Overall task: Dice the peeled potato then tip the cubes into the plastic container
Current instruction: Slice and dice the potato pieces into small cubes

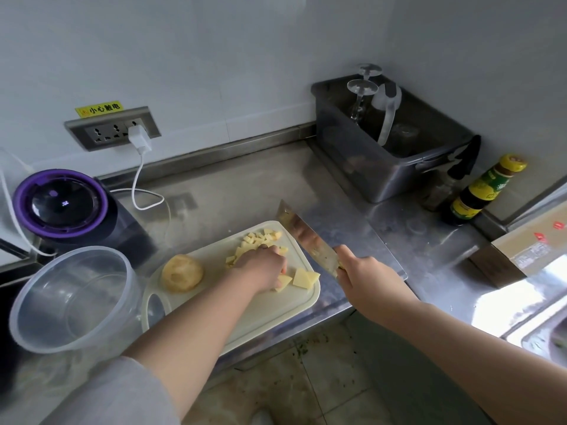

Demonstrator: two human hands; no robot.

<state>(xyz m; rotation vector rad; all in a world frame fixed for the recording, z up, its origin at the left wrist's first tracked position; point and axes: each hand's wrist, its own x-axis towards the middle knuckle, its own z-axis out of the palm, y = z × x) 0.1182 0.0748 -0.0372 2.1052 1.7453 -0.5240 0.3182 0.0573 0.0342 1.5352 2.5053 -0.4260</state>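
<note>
Fingers of the left hand (260, 266) curl over pale yellow potato slices (302, 279) on the white plastic cutting board (270, 314); right hand (363, 271) grips the raised steel cleaver (308, 239). Tuck them back and cut evenly. Beside the board stands the clear round plastic container (76, 338).

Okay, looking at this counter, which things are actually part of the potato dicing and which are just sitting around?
In use: cleaver in the right hand; left hand holding potato slices; potato cubes; peeled potato; cutting board; plastic container.
Lying about: purple appliance; charger; grey bin; sauce bottle; cardboard box.
</note>
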